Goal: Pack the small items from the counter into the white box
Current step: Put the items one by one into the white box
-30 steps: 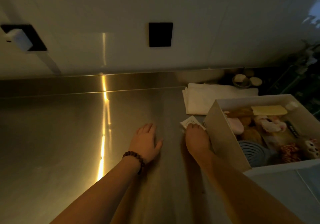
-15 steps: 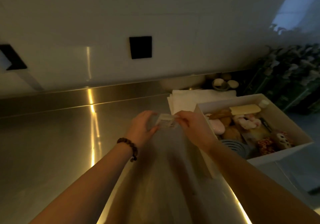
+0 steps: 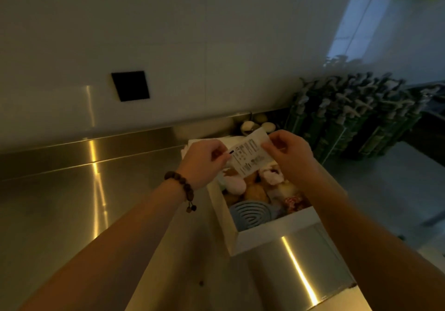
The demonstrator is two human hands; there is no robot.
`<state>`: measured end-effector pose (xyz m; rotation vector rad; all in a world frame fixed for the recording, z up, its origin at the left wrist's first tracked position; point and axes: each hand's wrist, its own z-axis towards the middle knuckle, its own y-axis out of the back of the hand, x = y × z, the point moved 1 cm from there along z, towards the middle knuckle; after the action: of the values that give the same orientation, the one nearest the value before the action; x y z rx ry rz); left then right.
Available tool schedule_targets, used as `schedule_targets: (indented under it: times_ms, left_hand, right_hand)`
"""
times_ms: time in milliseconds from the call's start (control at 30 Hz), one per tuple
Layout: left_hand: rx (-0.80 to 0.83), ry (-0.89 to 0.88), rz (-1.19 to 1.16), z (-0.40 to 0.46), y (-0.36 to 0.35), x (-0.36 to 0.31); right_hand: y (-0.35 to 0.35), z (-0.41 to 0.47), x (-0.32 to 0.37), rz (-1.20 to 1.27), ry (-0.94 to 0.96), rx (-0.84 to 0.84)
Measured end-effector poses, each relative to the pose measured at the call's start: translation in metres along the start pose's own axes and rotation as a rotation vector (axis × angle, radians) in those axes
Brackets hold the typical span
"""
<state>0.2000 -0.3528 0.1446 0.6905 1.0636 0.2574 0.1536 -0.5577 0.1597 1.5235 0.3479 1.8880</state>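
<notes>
A small white packet (image 3: 249,154) with printed text hangs in the air above the far end of the white box (image 3: 274,229). My left hand (image 3: 203,161) pinches its left edge and my right hand (image 3: 289,150) pinches its right edge. The box stands on the steel counter (image 3: 72,202) and holds several small items, among them a blue-grey spiral disc (image 3: 250,215), pink and white plush pieces (image 3: 272,174) and brownish lumps (image 3: 255,192). My hands and the packet hide the box's far end.
A folded white cloth (image 3: 192,144) lies behind my left hand. Small round objects (image 3: 257,124) sit by the backsplash. Rows of green pump bottles (image 3: 349,123) stand at the right. A black square (image 3: 130,85) is on the wall. The counter's edge runs lower right.
The packet was lifted off the counter by my right hand, my left hand joined it, and both hands carried it rightward over the box. The view swung right.
</notes>
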Motion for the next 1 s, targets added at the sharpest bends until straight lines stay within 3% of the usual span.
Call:
schedule_targets:
  times_ms: [133, 367, 533, 633, 800, 1000]
  left_hand:
    - [0.042, 0.123, 0.136, 0.020, -0.046, -0.019]
    - [0.080, 0.451, 0.479, 0.017, -0.099, -0.014]
    - [0.097, 0.463, 0.710, 0.003, -0.102, -0.011]
    - [0.088, 0.446, 0.748, -0.001, -0.104, -0.011]
    - [0.016, 0.417, 0.581, -0.013, -0.099, -0.011]
    - [-0.017, 0.362, 0.472, -0.025, -0.090, -0.022]
  right_hand:
    - [0.026, 0.015, -0.043, -0.086, -0.067, 0.097]
    - [0.007, 0.026, -0.093, -0.144, -0.188, 0.478]
    - [-0.021, 0.020, -0.098, -0.181, -0.181, 0.630]
    - [-0.029, 0.020, -0.101, -0.298, -0.134, 0.634]
    - [-0.024, 0.019, -0.102, -0.426, -0.026, 0.583]
    - [0.002, 0.020, -0.096, -0.293, -0.056, 0.470]
